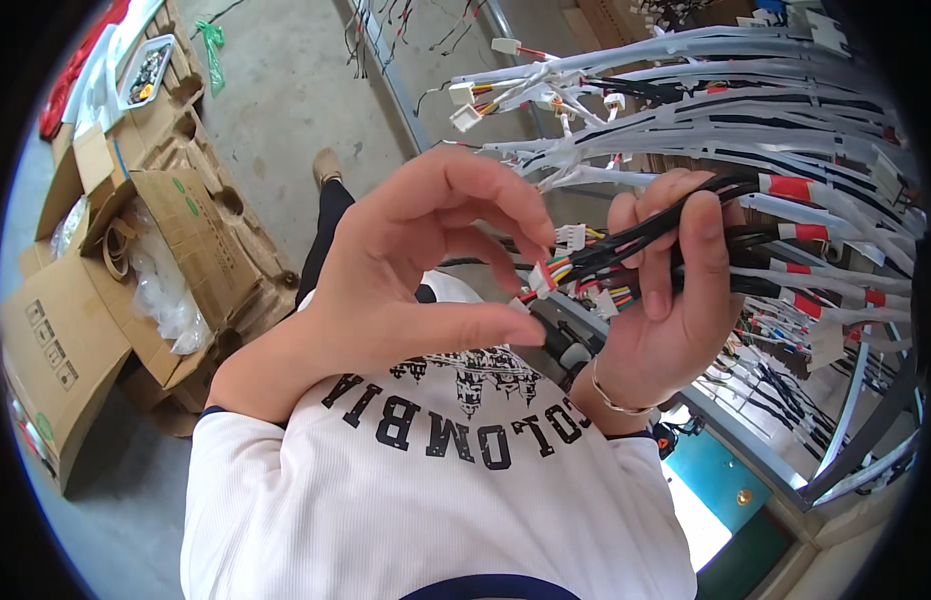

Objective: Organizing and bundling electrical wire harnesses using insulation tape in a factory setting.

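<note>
My right hand [675,270] is closed around a bundle of black cables [640,232], the thumb lying over them. From the bundle's end, thin coloured wires lead into small white plug connectors, one of them a white connector [542,279] with a red edge. My left hand [415,250] is curved beside that connector, thumb and fingers apart. Its fingertips are close to the plug, and I cannot tell whether they touch it. Another white connector [570,237] sticks out just above. Red bands [788,188] wrap the cables to the right of my right hand.
Many white-sleeved cables [685,75] with connectors hang from a rack at the right, above its metal frame [845,410]. Open cardboard boxes [80,330] with plastic wrap stand at the left. Behind them sit a tray of small parts [147,72] and a green bag [213,55].
</note>
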Available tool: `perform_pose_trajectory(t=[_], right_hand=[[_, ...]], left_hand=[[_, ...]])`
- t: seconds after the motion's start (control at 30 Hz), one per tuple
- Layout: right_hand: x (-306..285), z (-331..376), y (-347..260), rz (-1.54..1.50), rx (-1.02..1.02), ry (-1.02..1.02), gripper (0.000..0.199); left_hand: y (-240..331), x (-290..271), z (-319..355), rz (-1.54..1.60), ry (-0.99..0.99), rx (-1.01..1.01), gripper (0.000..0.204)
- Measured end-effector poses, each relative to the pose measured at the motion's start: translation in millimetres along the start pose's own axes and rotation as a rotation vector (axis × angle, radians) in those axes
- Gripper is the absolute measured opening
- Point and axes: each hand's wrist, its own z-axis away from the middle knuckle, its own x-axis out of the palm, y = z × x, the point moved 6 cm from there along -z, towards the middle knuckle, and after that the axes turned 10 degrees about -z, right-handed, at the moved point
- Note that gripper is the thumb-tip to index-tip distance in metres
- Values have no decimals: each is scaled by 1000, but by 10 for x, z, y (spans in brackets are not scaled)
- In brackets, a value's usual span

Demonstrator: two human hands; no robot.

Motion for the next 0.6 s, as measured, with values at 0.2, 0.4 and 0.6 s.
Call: perform_pose_trajectory(t=[0.2,0.4,0.6], right_hand=[[62,47,-55,54,-34,-70,38],[-7,-1,-122,289,109,-226,53],[27,18,-143,145,175,-301,51]], left_hand=[[106,143,76,-86,12,97,27],[59,145,-11,137,1,57,22],[73,222,-17,79,-63,34,15]])
